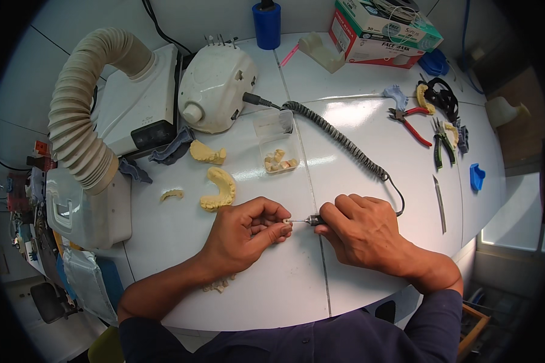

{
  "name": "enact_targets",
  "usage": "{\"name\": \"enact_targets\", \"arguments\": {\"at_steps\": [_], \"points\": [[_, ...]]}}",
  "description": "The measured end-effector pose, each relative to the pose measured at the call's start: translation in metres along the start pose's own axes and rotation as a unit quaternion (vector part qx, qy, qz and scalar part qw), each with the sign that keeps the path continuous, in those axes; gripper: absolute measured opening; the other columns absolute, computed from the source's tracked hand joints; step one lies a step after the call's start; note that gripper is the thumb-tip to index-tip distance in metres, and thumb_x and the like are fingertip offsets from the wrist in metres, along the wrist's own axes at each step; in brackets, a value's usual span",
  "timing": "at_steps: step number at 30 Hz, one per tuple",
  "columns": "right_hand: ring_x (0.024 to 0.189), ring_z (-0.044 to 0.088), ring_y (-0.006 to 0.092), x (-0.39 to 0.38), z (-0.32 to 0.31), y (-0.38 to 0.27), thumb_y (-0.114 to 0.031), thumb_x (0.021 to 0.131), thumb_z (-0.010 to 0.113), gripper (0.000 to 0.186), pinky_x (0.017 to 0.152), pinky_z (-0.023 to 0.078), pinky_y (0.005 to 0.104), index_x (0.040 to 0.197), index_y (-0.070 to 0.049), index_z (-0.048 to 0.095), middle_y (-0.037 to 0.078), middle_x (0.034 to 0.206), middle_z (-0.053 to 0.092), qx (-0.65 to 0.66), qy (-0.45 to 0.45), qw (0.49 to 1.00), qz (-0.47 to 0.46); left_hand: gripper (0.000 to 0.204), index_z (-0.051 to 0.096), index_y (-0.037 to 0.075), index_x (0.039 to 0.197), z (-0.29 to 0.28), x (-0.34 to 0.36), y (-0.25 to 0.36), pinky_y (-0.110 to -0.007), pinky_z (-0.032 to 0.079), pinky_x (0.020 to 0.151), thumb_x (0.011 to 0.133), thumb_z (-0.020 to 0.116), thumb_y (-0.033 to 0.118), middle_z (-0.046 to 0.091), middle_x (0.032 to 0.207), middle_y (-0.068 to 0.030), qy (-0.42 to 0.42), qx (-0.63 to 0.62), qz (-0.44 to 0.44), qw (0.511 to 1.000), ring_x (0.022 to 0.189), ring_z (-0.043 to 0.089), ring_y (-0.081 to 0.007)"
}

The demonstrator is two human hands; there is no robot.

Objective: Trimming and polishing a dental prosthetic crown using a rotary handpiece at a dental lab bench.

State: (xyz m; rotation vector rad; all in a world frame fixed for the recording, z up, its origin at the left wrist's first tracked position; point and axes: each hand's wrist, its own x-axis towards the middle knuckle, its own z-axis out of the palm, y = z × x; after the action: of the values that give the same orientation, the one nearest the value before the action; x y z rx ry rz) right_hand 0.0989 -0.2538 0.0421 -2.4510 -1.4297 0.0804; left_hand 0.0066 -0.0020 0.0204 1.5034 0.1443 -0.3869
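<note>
My left hand (242,233) pinches a small pale dental crown (287,222) between thumb and forefinger. Wrapped round a dark rotary handpiece (314,220), my right hand (363,230) points its thin metal bur (298,221) leftward, the tip at or very near the crown. A coiled black cord (339,136) runs from the handpiece to a white control unit (217,88). Beyond my left hand lies a yellow plaster dental arch (220,190), with a second plaster piece (208,152) behind it. Partly hidden under my left forearm is another pale toothed piece (220,284).
A clear plastic box (278,151) holds several tooth-coloured pieces. A ribbed suction hose (72,109) arches at the left. Red-handled pliers (410,124), green-handled pliers (443,145) and a thin metal knife (440,204) lie at the right. Stacked cartons (378,36) stand at the back.
</note>
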Motion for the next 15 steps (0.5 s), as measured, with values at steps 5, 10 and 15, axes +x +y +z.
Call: {"name": "enact_targets", "arguments": {"at_steps": [5, 10, 15], "points": [[0.062, 0.061, 0.0216, 0.0005, -0.0007, -0.0007, -0.034, 0.103, 0.073, 0.026, 0.056, 0.047, 0.0374, 0.098, -0.010, 0.065, 0.004, 0.074, 0.056, -0.001, -0.002, 1.000, 0.000, 0.017, 0.064, -0.010, 0.122, -0.0005, 0.0001, -0.0001, -0.028, 0.066, 0.093, 0.107, 0.066, -0.002, 0.076, 0.112, -0.0169, -0.002, 0.001, 0.002, 1.000, 0.104, 0.078, -0.0184], [0.062, 0.061, 0.0217, 0.0005, -0.0004, -0.0008, -0.034, 0.103, 0.073, 0.026, 0.055, 0.047, 0.0374, 0.098, -0.010, 0.065, 0.004, 0.074, 0.056, -0.001, -0.008, 1.000, 0.004, 0.017, 0.063, -0.010, 0.122, -0.0004, 0.0002, -0.0010, -0.028, 0.066, 0.093, 0.107, 0.066, -0.002, 0.076, 0.111, -0.0163, -0.002, -0.004, 0.002, 1.000, 0.103, 0.078, -0.0181], [0.061, 0.060, 0.0214, 0.0006, -0.0002, -0.0002, -0.034, 0.104, 0.072, 0.026, 0.055, 0.046, 0.0370, 0.097, -0.010, 0.065, 0.004, 0.074, 0.056, -0.001, -0.008, 1.000, 0.002, 0.017, 0.063, -0.011, 0.121, -0.0007, 0.0002, -0.0004, -0.028, 0.066, 0.092, 0.107, 0.065, -0.002, 0.075, 0.111, -0.0166, -0.003, 0.003, 0.006, 1.000, 0.103, 0.078, -0.0179]]}}
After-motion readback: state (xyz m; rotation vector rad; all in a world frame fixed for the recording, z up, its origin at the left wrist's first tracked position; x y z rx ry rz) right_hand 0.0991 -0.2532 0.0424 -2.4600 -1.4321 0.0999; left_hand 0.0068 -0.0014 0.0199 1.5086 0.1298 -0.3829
